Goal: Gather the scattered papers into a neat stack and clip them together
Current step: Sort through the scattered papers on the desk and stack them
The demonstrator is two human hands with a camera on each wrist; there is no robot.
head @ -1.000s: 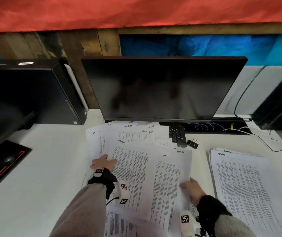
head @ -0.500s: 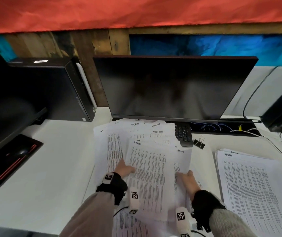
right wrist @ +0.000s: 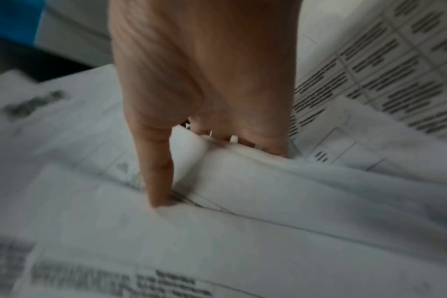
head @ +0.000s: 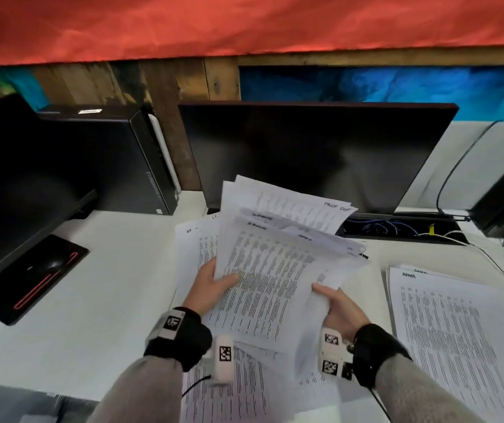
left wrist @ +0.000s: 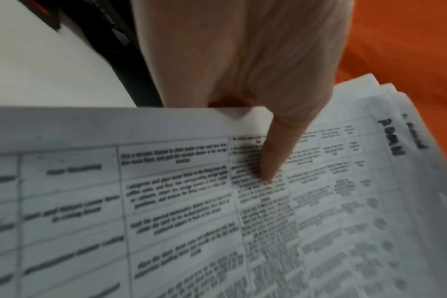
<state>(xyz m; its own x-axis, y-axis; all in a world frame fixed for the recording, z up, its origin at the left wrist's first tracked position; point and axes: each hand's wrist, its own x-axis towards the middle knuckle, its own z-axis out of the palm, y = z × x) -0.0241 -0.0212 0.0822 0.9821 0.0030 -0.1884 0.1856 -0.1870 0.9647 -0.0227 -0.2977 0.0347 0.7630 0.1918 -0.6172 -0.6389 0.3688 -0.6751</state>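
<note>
While the left hand [head: 211, 285] and right hand [head: 340, 309] each pinch an edge of the lifted, fanned printed sheets [head: 272, 264], tap them square on the desk [head: 107, 285] before clipping.

Dark monitor [head: 315, 154] stands at centre of white desk [head: 98, 288], screen blank. Black tower PC [head: 113, 160] upright to its left, against wooden wall [head: 165, 87]. Second dark screen [head: 15, 184] angled at far left, black mouse pad [head: 31, 279] with red trim lying before it. Cables [head: 397, 227] tangled in recess behind monitor base, one black lead [head: 452, 181] rising up right-hand panel. Red cloth [head: 244, 22] hangs across top; blue sheet [head: 382, 83] shows below it.
</note>
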